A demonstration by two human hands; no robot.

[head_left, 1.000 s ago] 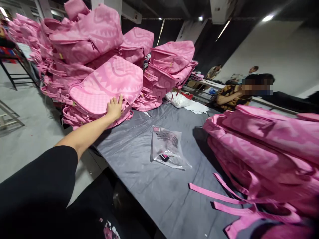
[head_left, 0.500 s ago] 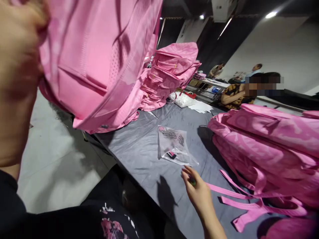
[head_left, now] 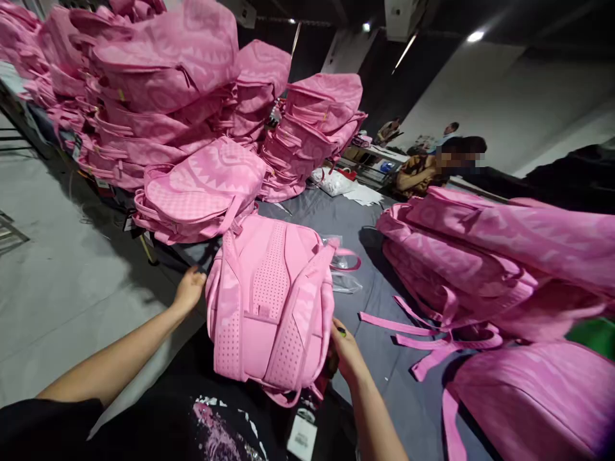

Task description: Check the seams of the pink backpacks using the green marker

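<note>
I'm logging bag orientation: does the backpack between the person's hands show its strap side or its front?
Strap side: on the backpack, both shoulder straps and the dotted back panel face the camera.

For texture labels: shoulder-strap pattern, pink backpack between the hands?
Wide pink shoulder straps: mottled above, dotted below; head view.

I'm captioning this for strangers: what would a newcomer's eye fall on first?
Likely the pink backpack, front and centre, straps facing the camera, between the left hand and the right hand. Then the tall backpack stacks behind it, toward the left. More pink bags lie at right on the grey table.
</note>
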